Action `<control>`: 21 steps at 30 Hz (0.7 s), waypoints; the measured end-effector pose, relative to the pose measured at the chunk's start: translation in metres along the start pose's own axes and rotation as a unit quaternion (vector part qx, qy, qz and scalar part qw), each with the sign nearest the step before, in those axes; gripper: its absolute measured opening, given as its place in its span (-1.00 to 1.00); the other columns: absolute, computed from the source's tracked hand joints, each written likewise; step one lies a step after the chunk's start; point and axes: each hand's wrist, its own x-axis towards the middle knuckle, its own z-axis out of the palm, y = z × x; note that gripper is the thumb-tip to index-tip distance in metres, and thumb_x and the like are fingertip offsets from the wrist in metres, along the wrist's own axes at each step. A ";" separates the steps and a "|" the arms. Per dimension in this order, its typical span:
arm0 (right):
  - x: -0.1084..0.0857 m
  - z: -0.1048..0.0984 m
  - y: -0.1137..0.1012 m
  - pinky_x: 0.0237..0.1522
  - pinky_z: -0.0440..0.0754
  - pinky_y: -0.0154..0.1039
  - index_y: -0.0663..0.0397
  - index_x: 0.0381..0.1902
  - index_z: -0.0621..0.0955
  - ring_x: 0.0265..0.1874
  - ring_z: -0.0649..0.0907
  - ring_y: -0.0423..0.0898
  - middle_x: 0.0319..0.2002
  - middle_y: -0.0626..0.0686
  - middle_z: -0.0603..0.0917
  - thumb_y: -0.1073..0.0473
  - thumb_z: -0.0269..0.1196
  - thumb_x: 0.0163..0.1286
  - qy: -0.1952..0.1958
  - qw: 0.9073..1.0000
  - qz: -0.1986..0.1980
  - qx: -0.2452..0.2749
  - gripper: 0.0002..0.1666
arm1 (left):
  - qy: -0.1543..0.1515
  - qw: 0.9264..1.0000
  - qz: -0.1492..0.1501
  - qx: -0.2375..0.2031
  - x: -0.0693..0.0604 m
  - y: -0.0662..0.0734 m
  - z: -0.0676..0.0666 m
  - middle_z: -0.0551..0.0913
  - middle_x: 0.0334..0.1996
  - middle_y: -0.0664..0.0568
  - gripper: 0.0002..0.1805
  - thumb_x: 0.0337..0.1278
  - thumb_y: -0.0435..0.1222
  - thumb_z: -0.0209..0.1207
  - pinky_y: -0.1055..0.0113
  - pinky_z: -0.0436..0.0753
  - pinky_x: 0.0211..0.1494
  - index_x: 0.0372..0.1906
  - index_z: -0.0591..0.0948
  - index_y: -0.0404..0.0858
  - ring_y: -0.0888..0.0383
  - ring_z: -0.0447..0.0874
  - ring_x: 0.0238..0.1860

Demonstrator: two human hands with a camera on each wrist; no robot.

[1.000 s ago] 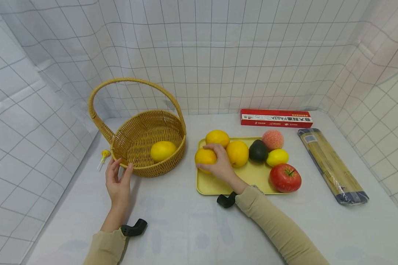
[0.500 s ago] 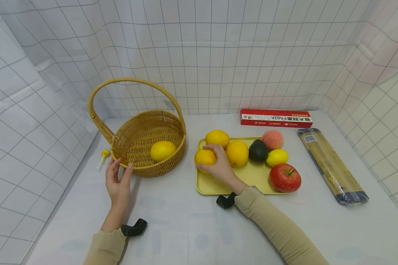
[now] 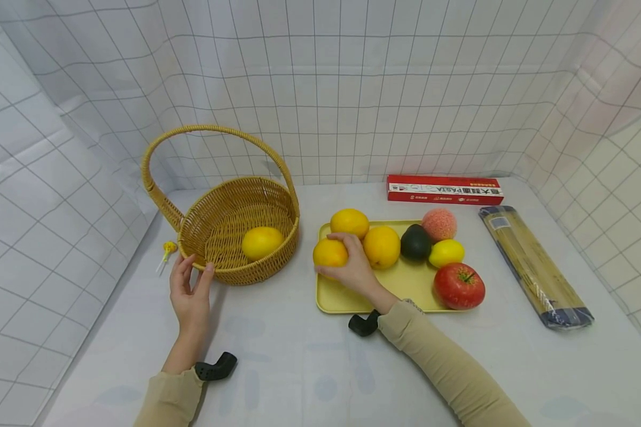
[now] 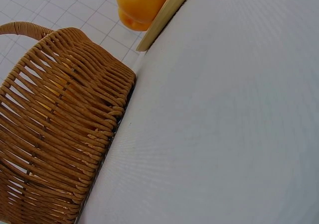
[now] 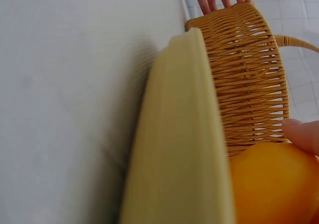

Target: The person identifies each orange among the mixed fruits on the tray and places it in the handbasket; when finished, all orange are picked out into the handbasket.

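Note:
My left hand [image 3: 191, 296] touches the near left rim of a wicker basket [image 3: 235, 276], its fingers loosely extended against the wall. Inside the basket lies one yellow fruit [image 3: 262, 243]. Over the left end of a pale yellow tray [image 3: 331, 299], my right hand [image 3: 355, 270] holds a round yellow-orange fruit [image 3: 329, 252] between thumb and fingers. The right wrist view catches the thumb [image 5: 304, 136] on this smooth fruit [image 5: 271, 184], beside the tray edge [image 5: 174, 134]. Two more yellow-orange fruits, one behind [image 3: 349, 223] and one to the right [image 3: 381, 247], sit close to that hand.
Farther right on the tray are an avocado [image 3: 416, 243], a pink bumpy ball [image 3: 440, 225], a lemon [image 3: 446, 254] and a red apple [image 3: 459, 286]. A red pasta box [image 3: 444, 190] and a noodle pack [image 3: 534, 267] lie beyond. Left of the basket is a yellow lollipop [image 3: 168, 251].
Almost nothing differs. The right hand and the fruit it holds have shifted very slightly left; the left hand and basket stay in place.

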 end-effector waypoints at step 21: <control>0.000 0.001 0.002 0.22 0.32 0.00 -0.04 0.18 0.42 0.12 0.37 0.02 0.21 0.06 0.31 0.08 0.51 -0.07 -0.002 1.000 0.000 0.000 -0.18 | 0.001 1.000 -0.001 -0.007 0.001 -0.001 0.000 0.13 0.37 0.07 -0.51 0.15 -0.34 0.23 0.45 0.35 0.28 0.14 0.39 -0.43 0.07 0.17 0.35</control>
